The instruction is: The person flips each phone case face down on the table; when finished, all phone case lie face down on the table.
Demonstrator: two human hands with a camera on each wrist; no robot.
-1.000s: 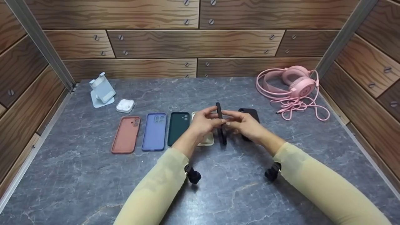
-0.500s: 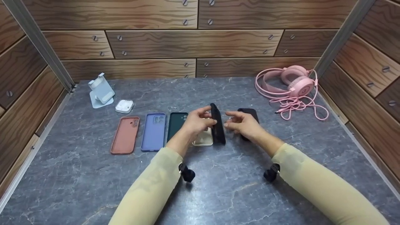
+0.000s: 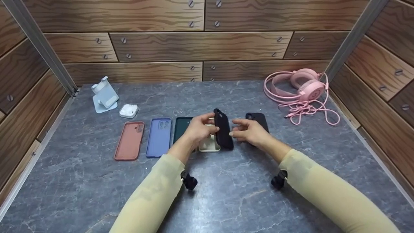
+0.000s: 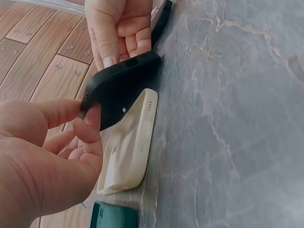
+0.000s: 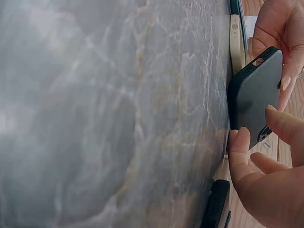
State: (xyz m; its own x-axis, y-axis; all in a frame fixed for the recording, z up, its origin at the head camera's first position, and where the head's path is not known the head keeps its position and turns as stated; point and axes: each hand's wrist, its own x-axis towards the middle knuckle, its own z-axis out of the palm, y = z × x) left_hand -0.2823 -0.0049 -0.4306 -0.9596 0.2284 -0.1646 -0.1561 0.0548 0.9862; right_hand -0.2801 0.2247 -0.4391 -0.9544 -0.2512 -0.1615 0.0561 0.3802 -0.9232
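My left hand [image 3: 198, 130] pinches a black phone case [image 3: 223, 132] by its left edge, thumb against fingers. The case leans tilted, its lower end close to the table, with its camera cutout at the top. In the left wrist view, the bottom edge of the black phone case [image 4: 126, 71] shows port and speaker holes. My right hand [image 3: 254, 132] is at the case's right side, fingers loosely bent; its fingertips overlap the case in the right wrist view. Just left lies a cream phone case [image 3: 209, 144]. Another black phone case [image 3: 258, 118] lies partly hidden behind my right hand.
A dark green case [image 3: 181, 127], a purple case [image 3: 158, 139] and a dusty pink case [image 3: 130, 142] lie in a row to the left. Behind them are white earphones in a box [image 3: 128, 110] and a pale blue phone stand [image 3: 106, 95]. Pink headphones [image 3: 312, 89] sit back right.
The black case has turned from edge-on to show its broad face and shifted slightly left with my left hand. My right fingers have let go of it.
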